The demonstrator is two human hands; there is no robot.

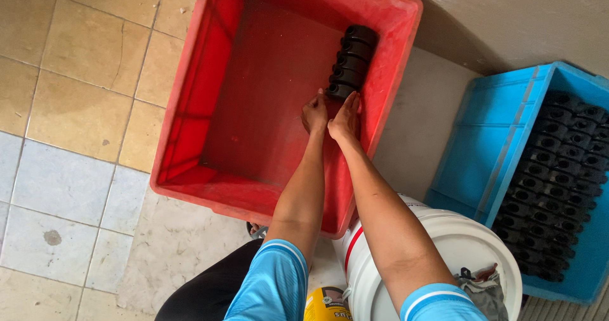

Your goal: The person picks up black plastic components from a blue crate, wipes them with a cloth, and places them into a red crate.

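A row of several black ring-shaped plastic parts (351,62) lies inside a large red crate (190,99), against its right wall. My left hand (314,113) and my right hand (346,118) are side by side at the near end of that row, pressed against the nearest black part. Both arms reach down into the crate from blue short sleeves. How the fingers close around the part is hidden behind the backs of the hands.
A blue crate (488,143) at the right holds many rows of the same black parts (558,181). A white bucket (444,245) with a cloth on its lid stands below my right arm. The floor is beige and grey tile (76,105).
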